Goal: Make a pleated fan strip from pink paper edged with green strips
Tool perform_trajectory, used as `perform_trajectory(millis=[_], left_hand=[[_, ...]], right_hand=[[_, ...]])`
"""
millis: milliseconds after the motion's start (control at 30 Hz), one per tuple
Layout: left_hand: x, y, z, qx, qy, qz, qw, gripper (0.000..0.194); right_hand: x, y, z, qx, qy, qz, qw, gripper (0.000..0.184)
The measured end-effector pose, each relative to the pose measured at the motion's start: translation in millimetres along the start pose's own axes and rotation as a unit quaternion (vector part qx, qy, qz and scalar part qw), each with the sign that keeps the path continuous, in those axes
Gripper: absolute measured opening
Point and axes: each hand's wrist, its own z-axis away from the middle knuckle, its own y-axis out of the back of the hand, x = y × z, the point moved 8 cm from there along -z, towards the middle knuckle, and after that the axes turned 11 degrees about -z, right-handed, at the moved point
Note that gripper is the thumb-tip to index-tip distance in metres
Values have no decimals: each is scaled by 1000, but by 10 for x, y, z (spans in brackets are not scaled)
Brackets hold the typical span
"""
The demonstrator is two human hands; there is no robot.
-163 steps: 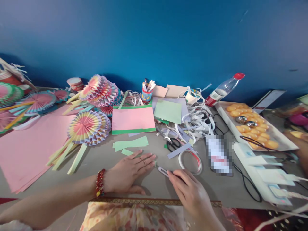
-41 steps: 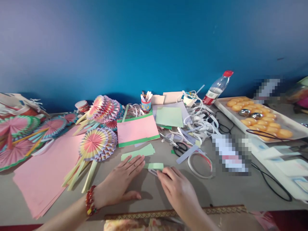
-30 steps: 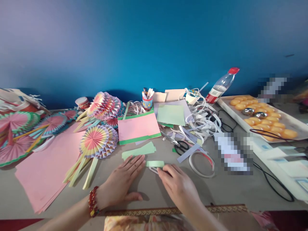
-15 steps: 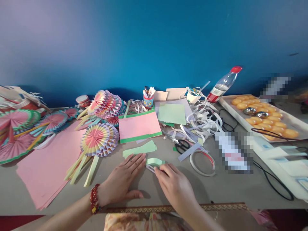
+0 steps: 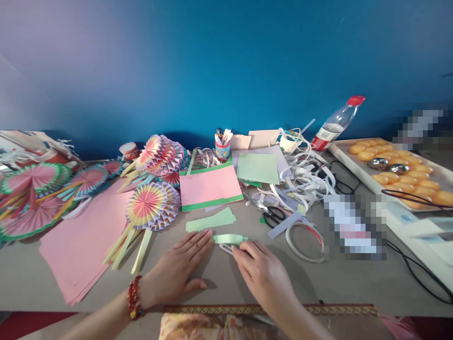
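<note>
My left hand point(image 5: 187, 262) lies flat on the table, its fingers stretched out and the tips at the left end of a short light-green paper strip point(image 5: 230, 239). A beaded red bracelet is on that wrist. My right hand point(image 5: 264, 271) is closed in a pinch at the strip's right part, on a thin white strip point(image 5: 225, 247) that curls out beneath the green one. Its fingers partly hide what they grip. Just behind my left fingertips lie loose light-green paper pieces point(image 5: 211, 220). Black-handled scissors point(image 5: 274, 216) and a tape roll point(image 5: 305, 242) lie to the right.
Folded paper fans point(image 5: 146, 205) and pink sheets point(image 5: 85, 245) cover the left side. A pink and green card point(image 5: 211, 187), a pen cup point(image 5: 222, 150) and tangled white strips point(image 5: 307, 177) lie behind. A leaning bottle point(image 5: 334, 125) and a tray point(image 5: 433, 165) of orange balls stand right.
The view has shifted, so things appear slightly further right. The green strip's arch has flattened, and my right hand has drawn slightly away from my left.
</note>
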Motion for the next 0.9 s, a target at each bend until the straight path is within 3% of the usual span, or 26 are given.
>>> perform_trajectory(millis=[133,433,700,900], left_hand=[[13,-70,4,-2,8,-12,1000,87],[12,-41,9,11,5,1,1000,86],[-48,67,54,30,22,60,998,73],[-113,98,176,13,40,91,995,69]], right_hand=[[-15,-34,-25,-10,7,-8,1000,20],[-138,-68,-53,2,16,10,1000,19],[-97,-103,-69,-4,9,3,1000,17],[-112,-76,-90,-14,11,-4,1000,18]])
